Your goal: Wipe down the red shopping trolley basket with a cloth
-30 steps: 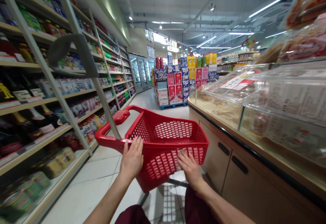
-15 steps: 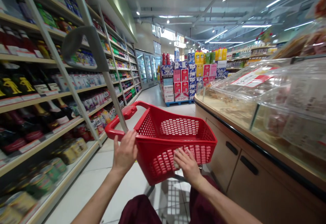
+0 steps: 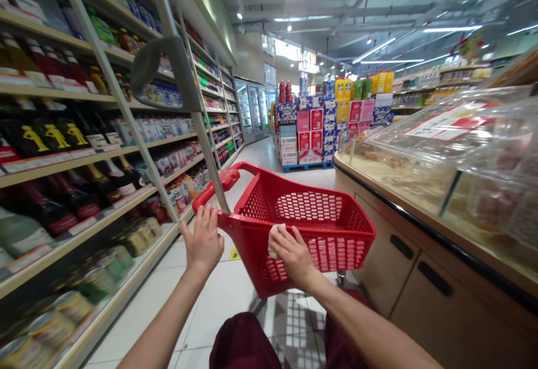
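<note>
A red plastic shopping cart with a perforated basket stands right in front of me, its handle end to the left. My left hand grips the near corner of the cart's frame by the handle, fingers laid over the red edge. Against the basket's near side wall, just below the rim, my right hand presses a crumpled whitish cloth, partly hidden under the fingers. A grey metal pole with a grey plastic loop rises from the handle end of the cart.
Shelves of bottles and cans line the left. At right is a wooden counter with clear plastic covers. Ahead, stacked drink cartons stand on a blue pallet. My knees are close below the cart.
My right hand has slid the cloth leftward and up along the basket's side. My left hand has shifted slightly towards the handle corner. The view has turned a little left.
</note>
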`<action>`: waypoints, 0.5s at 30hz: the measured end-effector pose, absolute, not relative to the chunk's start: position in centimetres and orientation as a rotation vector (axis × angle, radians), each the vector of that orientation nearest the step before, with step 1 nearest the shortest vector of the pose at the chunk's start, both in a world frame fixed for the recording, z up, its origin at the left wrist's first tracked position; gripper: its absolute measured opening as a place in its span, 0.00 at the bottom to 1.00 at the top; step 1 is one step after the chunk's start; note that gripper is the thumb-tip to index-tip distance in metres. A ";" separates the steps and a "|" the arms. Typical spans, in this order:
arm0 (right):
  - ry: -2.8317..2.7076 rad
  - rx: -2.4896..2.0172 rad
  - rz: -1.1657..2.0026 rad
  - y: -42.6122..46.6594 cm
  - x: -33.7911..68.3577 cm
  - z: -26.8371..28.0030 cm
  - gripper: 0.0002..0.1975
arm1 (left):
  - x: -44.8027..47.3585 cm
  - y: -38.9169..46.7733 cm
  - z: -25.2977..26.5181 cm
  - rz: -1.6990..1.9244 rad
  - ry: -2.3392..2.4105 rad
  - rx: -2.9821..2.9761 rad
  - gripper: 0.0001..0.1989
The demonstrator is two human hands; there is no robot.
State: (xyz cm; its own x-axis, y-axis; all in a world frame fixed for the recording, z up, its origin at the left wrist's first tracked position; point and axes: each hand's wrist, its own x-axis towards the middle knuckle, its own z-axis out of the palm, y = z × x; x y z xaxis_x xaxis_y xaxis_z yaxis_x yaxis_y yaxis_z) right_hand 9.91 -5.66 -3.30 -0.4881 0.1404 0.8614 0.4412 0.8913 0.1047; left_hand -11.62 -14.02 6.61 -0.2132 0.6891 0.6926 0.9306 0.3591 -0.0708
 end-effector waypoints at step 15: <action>-2.186 -0.132 -0.398 -7.4 4.5 -0.6 0.12 | -12.3 -15.0 6.3 -0.453 -1.962 -1.444 0.30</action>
State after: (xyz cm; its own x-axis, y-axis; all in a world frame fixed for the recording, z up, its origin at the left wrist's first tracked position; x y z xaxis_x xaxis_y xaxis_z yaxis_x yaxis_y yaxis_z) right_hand 4.54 -7.41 -0.62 -0.6036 -0.0484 0.7958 0.2352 0.9429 0.2358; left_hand -12.31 -14.97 6.27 -0.1806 0.7124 0.6781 0.9377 0.3328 -0.1000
